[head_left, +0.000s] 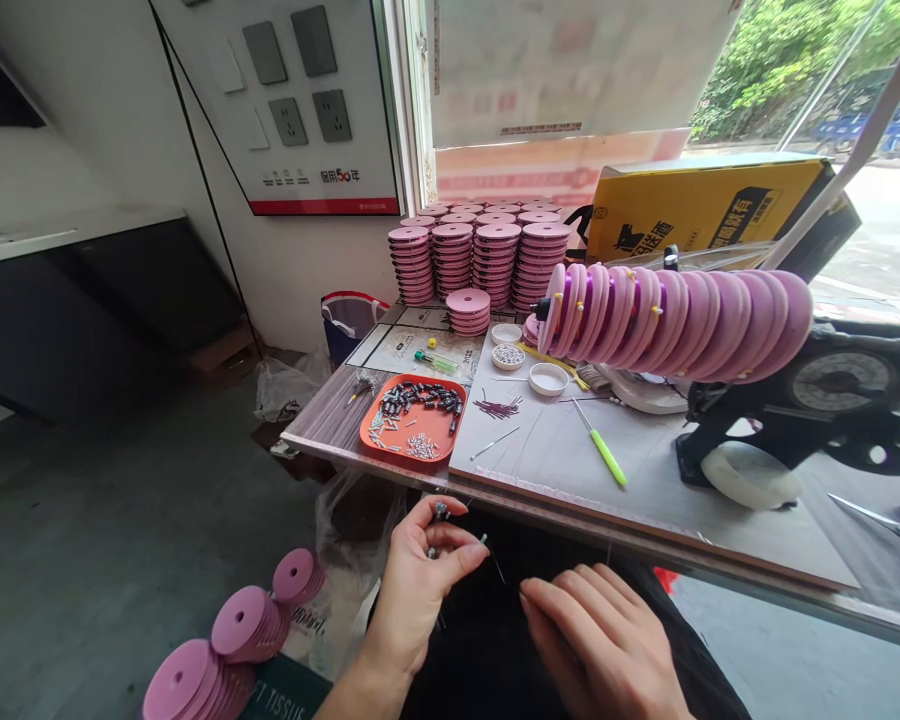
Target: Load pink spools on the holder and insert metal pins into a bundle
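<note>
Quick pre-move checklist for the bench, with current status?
1. Left hand has parts: ok, small metallic pieces sit among its fingers.
2. Right hand grip: cannot tell, fingers curled, fingertips hidden.
3. Parts in the orange tray: ok, black pieces and a small silvery pile lie inside.
4. Green-handled tool out of the hands' way: ok, it lies on the board, touched by neither hand.
5. Thin dark strand secured at both ends: cannot tell, too fine to follow to the right hand.
</note>
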`<state>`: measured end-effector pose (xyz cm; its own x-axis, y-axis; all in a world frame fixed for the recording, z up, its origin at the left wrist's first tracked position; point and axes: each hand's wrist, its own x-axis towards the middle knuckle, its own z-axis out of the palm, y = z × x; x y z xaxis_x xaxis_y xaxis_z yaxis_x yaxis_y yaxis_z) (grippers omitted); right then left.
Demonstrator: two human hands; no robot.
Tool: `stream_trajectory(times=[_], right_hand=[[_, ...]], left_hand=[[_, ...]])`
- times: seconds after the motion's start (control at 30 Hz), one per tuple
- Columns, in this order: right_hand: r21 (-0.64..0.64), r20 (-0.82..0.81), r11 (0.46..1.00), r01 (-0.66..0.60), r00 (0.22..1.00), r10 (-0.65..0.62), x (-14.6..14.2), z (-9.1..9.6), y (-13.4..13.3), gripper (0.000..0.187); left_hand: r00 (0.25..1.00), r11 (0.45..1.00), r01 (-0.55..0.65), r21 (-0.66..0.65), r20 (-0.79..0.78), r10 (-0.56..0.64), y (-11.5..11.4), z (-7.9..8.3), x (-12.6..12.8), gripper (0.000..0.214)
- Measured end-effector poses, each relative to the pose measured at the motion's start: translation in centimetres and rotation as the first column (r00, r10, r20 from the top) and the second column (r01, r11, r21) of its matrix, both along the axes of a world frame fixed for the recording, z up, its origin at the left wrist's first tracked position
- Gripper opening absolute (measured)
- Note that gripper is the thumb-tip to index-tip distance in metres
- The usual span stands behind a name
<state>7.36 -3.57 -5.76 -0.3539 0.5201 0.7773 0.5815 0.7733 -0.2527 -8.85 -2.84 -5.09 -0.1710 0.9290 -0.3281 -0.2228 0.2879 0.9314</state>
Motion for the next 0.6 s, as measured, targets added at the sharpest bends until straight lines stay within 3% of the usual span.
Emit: stream_trajectory(times=[0.6], right_hand=[[-0.023,-0.002,0.999,0.029,1.000,-0.029,-0.13,-0.14,0.08,0.011]], left_hand=[[0.996,0.997,0.041,0.068,-0.076,-0.036,-0.23,-0.27,-0.06,0.034]])
